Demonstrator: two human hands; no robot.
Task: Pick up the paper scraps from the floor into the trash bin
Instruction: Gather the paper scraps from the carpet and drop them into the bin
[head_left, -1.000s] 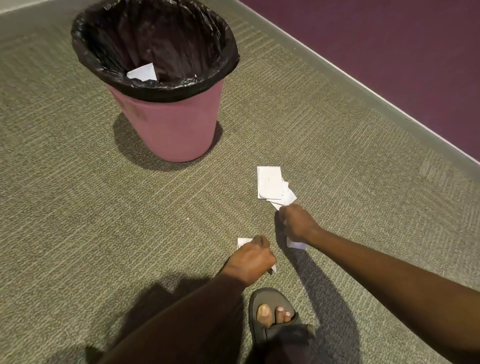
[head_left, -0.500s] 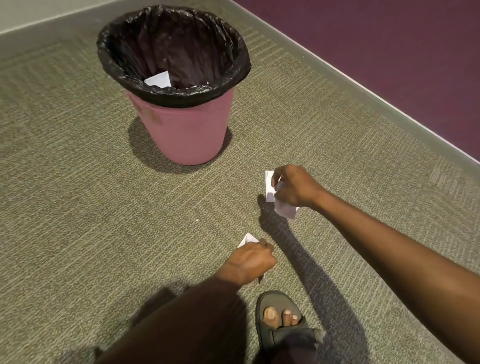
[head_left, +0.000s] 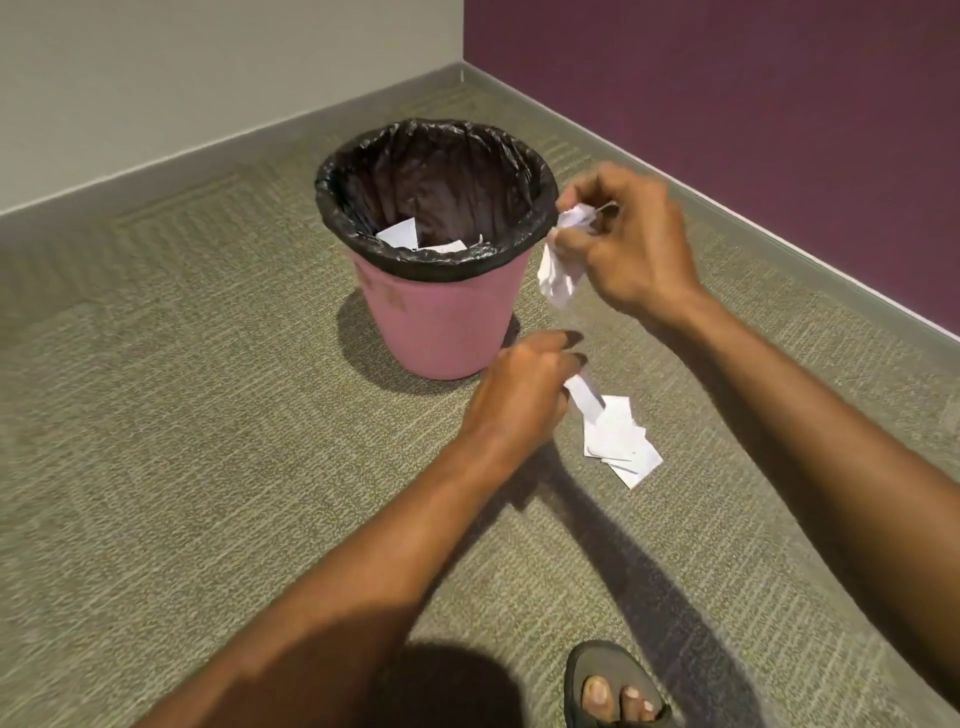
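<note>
**Both hands holding paper beside the bin**

Bin (head_left: 441, 322): pink, upright on carpet floor (head_left: 208, 415), in corner of room. Black liner (head_left: 332, 208) folded over the rim. White scraps (head_left: 400, 234) lie inside, low on the near side.

R hand (head_left: 628, 244): raised just right of bin's rim, about level w/ it, not over the opening. Fingers curled, pinching crumpled paper (head_left: 558, 275). Wad hangs below the fingertips, close to the liner edge. Touching it or not, can't tell.

L hand (head_left: 524, 395): lower, front-right of bin's base, back of hand up. Fingers clenched round a scrap (head_left: 584, 397); white strip sticks out of the fist, pointing away from bin. Some blur here, so grip detail unclear.

Pile of scraps (head_left: 618, 441): flat on floor, right of bin's base & nearer the camera, several sheets overlapping. Strip in L hand overlaps the pile in view; whether it touches the pile can't be told.

Other: sandal (head_left: 582, 670) w/ toes showing, well in front of bin, at bottom edge. Arm shadows cross the floor between sandal & bin. Behind bin: pale wall (head_left: 156, 78) to its left, purple wall (head_left: 727, 104) to its right, grey baseboard (head_left: 260, 140) along both.
</note>
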